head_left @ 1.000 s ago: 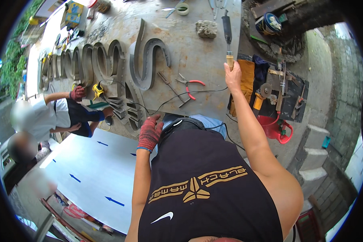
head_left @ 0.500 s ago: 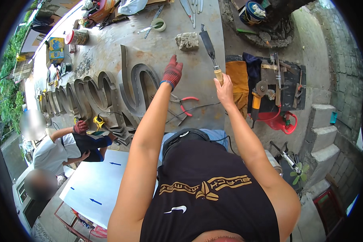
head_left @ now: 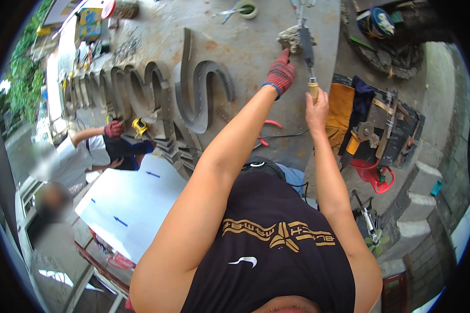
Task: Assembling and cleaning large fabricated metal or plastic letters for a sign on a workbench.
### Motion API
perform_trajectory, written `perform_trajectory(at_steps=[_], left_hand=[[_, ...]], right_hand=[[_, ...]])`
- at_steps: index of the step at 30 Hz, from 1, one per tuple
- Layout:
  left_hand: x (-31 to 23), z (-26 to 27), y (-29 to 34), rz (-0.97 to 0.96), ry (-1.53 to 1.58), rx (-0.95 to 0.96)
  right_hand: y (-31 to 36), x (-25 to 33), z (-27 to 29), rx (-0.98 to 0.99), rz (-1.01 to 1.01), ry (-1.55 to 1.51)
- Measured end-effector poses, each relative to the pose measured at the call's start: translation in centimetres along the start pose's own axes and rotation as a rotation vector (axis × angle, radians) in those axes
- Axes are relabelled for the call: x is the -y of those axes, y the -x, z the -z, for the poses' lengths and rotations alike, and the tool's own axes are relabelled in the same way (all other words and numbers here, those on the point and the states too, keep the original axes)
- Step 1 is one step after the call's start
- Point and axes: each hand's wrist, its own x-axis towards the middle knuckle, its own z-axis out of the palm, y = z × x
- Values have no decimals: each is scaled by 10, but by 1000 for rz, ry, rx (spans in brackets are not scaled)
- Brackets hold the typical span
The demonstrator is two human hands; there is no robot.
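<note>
My right hand [head_left: 317, 110] is closed round the wooden handle of a soldering iron [head_left: 308, 55] with a long dark head. That head points away from me and lies over or against the right side of a rough grey block [head_left: 289, 39]; whether they touch, I cannot tell. My left hand [head_left: 281, 75], in a red glove, reaches to the block's near edge with its fingers stretched out. A dark cord runs toward my right wrist. Left of my gloved hand stands a curved strip of sheet metal [head_left: 197, 122]. Red-handled pliers [head_left: 272, 123] are partly hidden behind my left forearm.
More bent metal strips [head_left: 121, 96] stand along the left of the metal table [head_left: 256, 112]. A co-worker's gloved hand [head_left: 113, 129] is near a yellow tape measure [head_left: 139, 127]. To the right, an angle grinder [head_left: 354, 142] lies by a tan cloth [head_left: 340, 107]. Tape [head_left: 247, 9] sits at the back.
My left hand has moved to the grey block. The soldering iron has shifted from right of the block to overlap its side. The whole view has swung, moving the table things rightward.
</note>
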Motion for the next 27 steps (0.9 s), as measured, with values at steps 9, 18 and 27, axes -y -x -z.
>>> perform_trajectory(at_steps=[9,18,27], left_hand=[[6,107,134,49,-20,17],[78,184,325,369,6,-230],[170,197,463,409,214,-457]], right_hand=[[-4,-31,6,96,-6,60],[-10,-44,15,133,70,90],[-19,-80,-12,55,93,22]])
